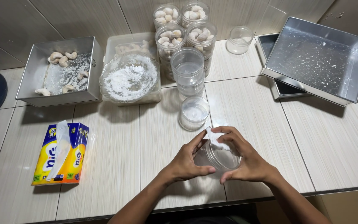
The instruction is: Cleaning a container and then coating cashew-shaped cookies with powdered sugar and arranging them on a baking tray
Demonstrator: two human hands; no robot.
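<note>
Your left hand and right hand grasp the small clear round plastic jar; light, slippery; hold its sidewall.

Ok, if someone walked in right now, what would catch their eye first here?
Probably the two hands at the front edge: the left hand and right hand cup a clear jar with a white tissue pressed into it. Behind them a stack of empty jars rises mid-table, with filled cookie jars at the wall. The yellow-and-blue tissue pack stands out at front left.
</note>
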